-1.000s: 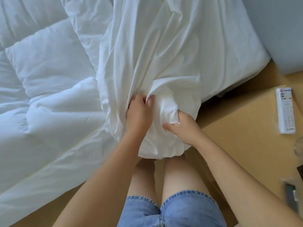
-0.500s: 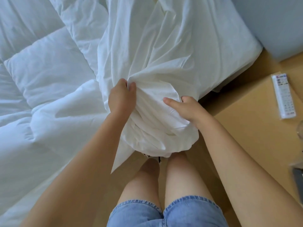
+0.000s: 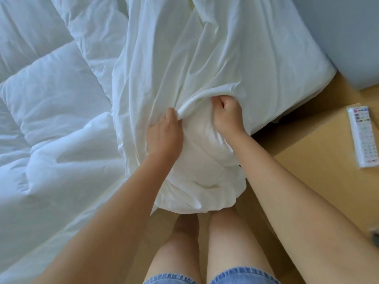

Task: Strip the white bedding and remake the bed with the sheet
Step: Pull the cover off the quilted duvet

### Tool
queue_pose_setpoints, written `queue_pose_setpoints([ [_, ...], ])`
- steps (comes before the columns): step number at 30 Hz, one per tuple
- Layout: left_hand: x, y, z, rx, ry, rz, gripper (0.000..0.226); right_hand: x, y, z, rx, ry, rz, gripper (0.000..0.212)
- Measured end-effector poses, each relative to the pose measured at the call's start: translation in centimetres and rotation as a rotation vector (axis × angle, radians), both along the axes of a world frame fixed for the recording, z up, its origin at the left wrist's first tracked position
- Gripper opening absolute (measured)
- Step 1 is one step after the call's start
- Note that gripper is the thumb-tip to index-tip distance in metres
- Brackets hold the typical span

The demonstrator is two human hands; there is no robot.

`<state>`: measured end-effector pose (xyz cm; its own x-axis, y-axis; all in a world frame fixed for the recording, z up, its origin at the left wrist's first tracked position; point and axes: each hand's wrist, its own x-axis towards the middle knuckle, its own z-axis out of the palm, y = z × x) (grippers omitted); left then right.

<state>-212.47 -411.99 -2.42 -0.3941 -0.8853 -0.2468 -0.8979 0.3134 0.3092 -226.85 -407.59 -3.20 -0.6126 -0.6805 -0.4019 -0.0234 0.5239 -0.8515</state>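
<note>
White quilted duvet [image 3: 51, 124] is lying heaped on the bed's left. Beside it the sheet [image 3: 215, 58] is bunching over the mattress corner, hanging above our knees. Our left hand [image 3: 164, 136] is pinching its rolled fold; our right hand [image 3: 227, 115] is clenching the cloth just beside. A wrapped remote [image 3: 363, 138] is lying on the wooden stand [image 3: 317, 171].

denim shorts [image 3: 242, 276] (light blue), bare arms [image 3: 123, 212]

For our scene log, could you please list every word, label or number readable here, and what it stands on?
No text can be read.
White plastic-wrapped remote control on the tan wooden surface: coloured buttons and small markings, too small and blurred to read.
White bedding: no print visible.
</note>
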Motion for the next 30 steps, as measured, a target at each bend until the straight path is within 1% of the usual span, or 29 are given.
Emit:
queue_pose_setpoints([
  [1,0.2,-0.7,-0.1,-0.006,-0.018,0.014,0.015,0.2,-0.6,-0.1,-0.022,-0.016,-0.021,0.037],
  [3,0.6,-3.0,-0.3,-0.049,-0.071,0.028,0.014,0.8,-0.9,-0.2,0.008,-0.018,0.03,0.045],
  [6,0.7,-5.7,-0.4,-0.052,-0.151,0.003,0.013,1.7,1.7,-0.2,0.191,0.101,0.252,0.046],
  [8,0.4,-5.6,-0.2,-0.034,-0.137,-0.005,0.012,2.4,3.6,0.5,0.316,0.128,0.386,0.05],
  [9,0.2,-5.0,0.1,-0.032,-0.123,-0.003,0.016,2.5,4.2,0.9,0.364,0.129,0.437,0.048],
  [11,0.0,-3.1,0.5,-0.036,-0.096,0.012,0.04,1.8,4.6,1.5,0.485,0.096,0.55,0.041],
  [13,0.2,-0.7,1.1,-0.046,-0.041,0.044,0.064,0.2,4.6,1.7,0.632,0.004,0.702,0.035],
  [15,0.8,2.0,1.6,-0.036,0.016,0.104,0.075,-0.7,4.4,1.7,0.732,-0.119,0.796,0.03],
  [16,1.1,3.4,1.7,-0.02,0.032,0.135,0.077,-0.5,4.4,1.4,0.736,-0.161,0.781,0.028],
  [17,1.5,4.8,1.7,0.005,0.04,0.163,0.079,-0.1,4.2,1.1,0.709,-0.176,0.721,0.026],
  [19,2.0,7.4,1.4,0.061,0.028,0.228,0.084,1.4,3.9,0.7,0.621,-0.166,0.543,0.014],
  [20,2.2,8.4,1.2,0.081,0.012,0.274,0.087,2.2,3.8,0.7,0.582,-0.192,0.441,0.009],
  [22,2.8,10.1,0.9,0.127,-0.009,0.434,0.096,3.3,3.8,1.2,0.505,-0.353,0.212,0.01],
  [24,3.2,11.1,1.0,0.173,0.015,0.674,0.109,3.3,4.3,2.2,0.445,-0.535,0.007,0.014],
  [25,3.4,11.3,1.1,0.193,0.04,0.79,0.116,3.1,4.6,2.7,0.439,-0.603,-0.059,0.018],
  [26,3.6,11.4,1.3,0.204,0.07,0.884,0.122,2.9,5.1,3.2,0.442,-0.656,-0.095,0.022],
  [28,4.3,11.5,1.4,0.213,0.149,0.998,0.131,2.6,5.7,4.0,0.438,-0.732,-0.106,0.025],
  [30,5.1,11.2,1.3,0.266,0.309,1.088,0.139,2.6,5.4,4.6,0.418,-0.792,-0.089,0.021],
])
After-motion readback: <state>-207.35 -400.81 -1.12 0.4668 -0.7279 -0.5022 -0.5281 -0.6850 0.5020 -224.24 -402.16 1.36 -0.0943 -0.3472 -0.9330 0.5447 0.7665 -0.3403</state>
